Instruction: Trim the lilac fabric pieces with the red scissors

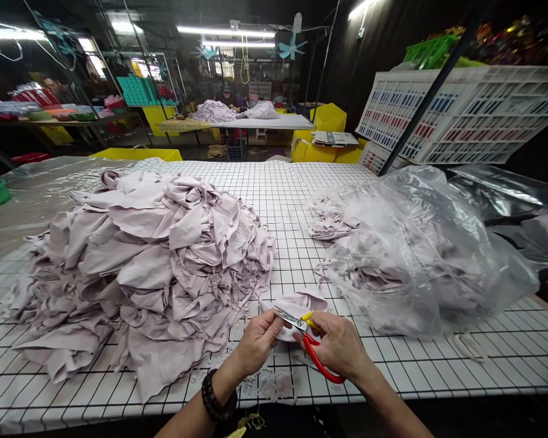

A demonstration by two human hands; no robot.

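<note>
My right hand point(338, 344) is closed around scissors point(317, 359) with one red and one yellow handle. Their metal blades point left, toward the fingertips of my left hand point(258, 340). That hand, a beaded bracelet at its wrist, pinches a pale pinkish-grey cloth piece point(296, 302), which spreads out just beyond both hands. The blade tips lie against the cloth by my left thumb; whether they cut into it I cannot tell. Small cloth scraps point(274, 384) lie on the table in front of me.
A large heap of the same cloth point(164, 243) covers the left of the grid-patterned table point(283, 182). On the right, a clear plastic bag point(420, 255) covers more pieces. White crates point(466, 115) stand behind it, beside a dark slanting pole point(432, 91). A person sits at a far table.
</note>
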